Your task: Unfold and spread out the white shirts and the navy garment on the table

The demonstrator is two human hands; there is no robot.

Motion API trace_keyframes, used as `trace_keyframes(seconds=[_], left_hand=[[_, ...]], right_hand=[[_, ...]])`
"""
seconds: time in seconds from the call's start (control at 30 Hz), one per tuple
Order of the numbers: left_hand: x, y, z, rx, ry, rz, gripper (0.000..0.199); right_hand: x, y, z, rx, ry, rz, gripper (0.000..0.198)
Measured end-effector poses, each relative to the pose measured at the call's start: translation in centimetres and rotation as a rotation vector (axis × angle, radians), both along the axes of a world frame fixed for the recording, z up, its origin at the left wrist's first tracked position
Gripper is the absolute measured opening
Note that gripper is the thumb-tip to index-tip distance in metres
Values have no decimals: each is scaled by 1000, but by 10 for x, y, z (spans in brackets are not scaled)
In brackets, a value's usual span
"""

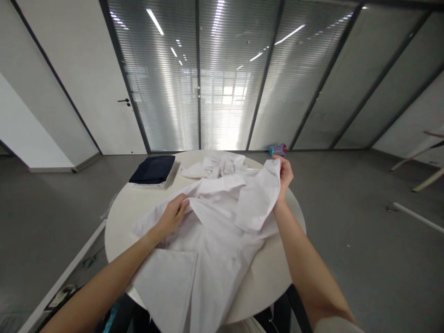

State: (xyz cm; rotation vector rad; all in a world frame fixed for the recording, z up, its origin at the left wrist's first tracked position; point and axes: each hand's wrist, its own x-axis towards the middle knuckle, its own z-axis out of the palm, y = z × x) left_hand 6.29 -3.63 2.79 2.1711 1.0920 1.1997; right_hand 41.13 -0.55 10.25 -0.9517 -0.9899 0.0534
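**White garment (218, 236) sprawled across the round table (120, 226)!**

And there it lies, bunched over the table's middle and spilling off its near edge. The left hand (174, 212) pinches a fold just left of the table's centre, thumb and fingers closed on cloth. Over the table's right side, the right hand (285, 175) grips the garment's edge. Folded navy cloth (152, 169) sits at the table's far left, a white layer (149, 186) beneath.
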Motion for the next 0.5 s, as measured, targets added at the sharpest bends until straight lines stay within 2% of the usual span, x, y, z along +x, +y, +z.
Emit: trace_keyframes(seconds=[0.07, 0.13, 0.23, 0.3, 0.37, 0.43, 0.5], left_hand=[[-1, 3, -1, -103, -255, 161, 40], [-2, 6, 0, -268, -550, 232, 35], [-1, 5, 8, -652, -898, 137, 34], [0, 2, 17, -893, -981, 15, 34], [1, -3, 25, -1030, -1000, -86, 33], [-2, -8, 31, -1079, -1004, -157, 31], [-7, -13, 35, -1089, -1011, -191, 27]], right_hand=[[6, 1, 0, -29, -34, -43, 34], [10, 2, -1, -56, -22, -76, 37], [10, 1, -1, -144, -13, 6, 42], [6, -6, 2, -199, -101, 135, 45], [1, -16, 6, -271, -319, 333, 46], [-7, -27, 7, -460, -627, 586, 44], [-15, -33, 3, -743, -914, 772, 56]])
